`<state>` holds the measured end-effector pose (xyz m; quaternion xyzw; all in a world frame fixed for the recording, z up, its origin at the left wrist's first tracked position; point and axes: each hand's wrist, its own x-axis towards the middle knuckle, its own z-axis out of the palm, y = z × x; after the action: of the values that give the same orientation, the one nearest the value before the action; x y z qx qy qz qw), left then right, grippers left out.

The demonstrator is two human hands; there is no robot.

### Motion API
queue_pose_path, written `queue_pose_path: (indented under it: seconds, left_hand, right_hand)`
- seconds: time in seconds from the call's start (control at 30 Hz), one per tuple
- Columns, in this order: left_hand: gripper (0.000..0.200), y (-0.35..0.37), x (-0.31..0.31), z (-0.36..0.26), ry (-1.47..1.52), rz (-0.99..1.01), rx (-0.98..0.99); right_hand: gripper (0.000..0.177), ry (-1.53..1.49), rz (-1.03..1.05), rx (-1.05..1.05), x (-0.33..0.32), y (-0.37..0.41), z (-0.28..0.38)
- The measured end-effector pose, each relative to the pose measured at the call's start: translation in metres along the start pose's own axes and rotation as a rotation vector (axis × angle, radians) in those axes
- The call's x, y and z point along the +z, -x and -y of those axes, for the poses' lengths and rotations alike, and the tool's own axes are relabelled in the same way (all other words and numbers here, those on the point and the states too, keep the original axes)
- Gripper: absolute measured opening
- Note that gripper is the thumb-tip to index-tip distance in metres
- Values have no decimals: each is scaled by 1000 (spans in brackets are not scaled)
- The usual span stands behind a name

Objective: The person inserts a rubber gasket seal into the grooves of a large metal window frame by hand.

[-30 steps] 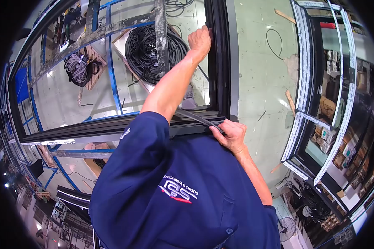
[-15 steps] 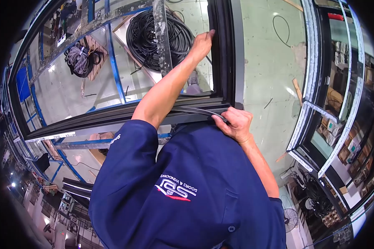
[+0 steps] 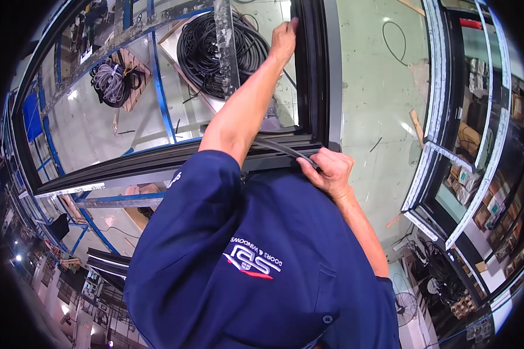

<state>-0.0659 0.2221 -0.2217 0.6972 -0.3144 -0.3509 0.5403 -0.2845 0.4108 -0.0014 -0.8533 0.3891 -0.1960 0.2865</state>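
A large black window frame lies in front of me, its near corner close to my body. My right hand is closed at that corner, pinching a black rubber gasket strip between thumb and fingers. The strip runs left from this hand over the near rail and passes behind my left forearm. My left hand reaches far forward along the inner edge of the frame's right side. Its fingers are curled in, with the thumb end against the frame; anything inside the grip is hidden.
Inside the frame's opening, a big coil of black gasket lies on a board, beside a smaller grey bundle. Blue support bars cross below. Another long frame stands at the right, near shelves. A fan is at lower right.
My left hand has slid forward, away from my body, along the frame's inner edge, and my left arm has shifted right. The right hand stays at the corner with the strip.
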Motion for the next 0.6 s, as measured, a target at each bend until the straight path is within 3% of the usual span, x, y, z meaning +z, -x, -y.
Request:
queue_pose_path:
  seconds: [0.1,0.37,0.4,0.5,0.53,0.6]
  left_hand:
    - [51,23,-6,-9,53,89,-151]
    - [52,80,-22,-18,-33,216,-137]
    - [56,83,-20,-2,-8,261,-169]
    - [60,102,-48,-43,-9,546,-487]
    - [63,109,-54,-40,-55,598,-416]
    - [63,123,-60,-38,44,686,-514]
  right_hand:
    - [32,-2,-12,6,2,2,-1]
    - [33,-8,-3,-5,0,-2,0]
    - [33,-8,-2,-2,0,-2,0]
    - [33,-4,12,-2,0,-1,0]
    - [33,1,17,-7,1,0,-1]
    - [33,6,19,-14,1,-2,-2]
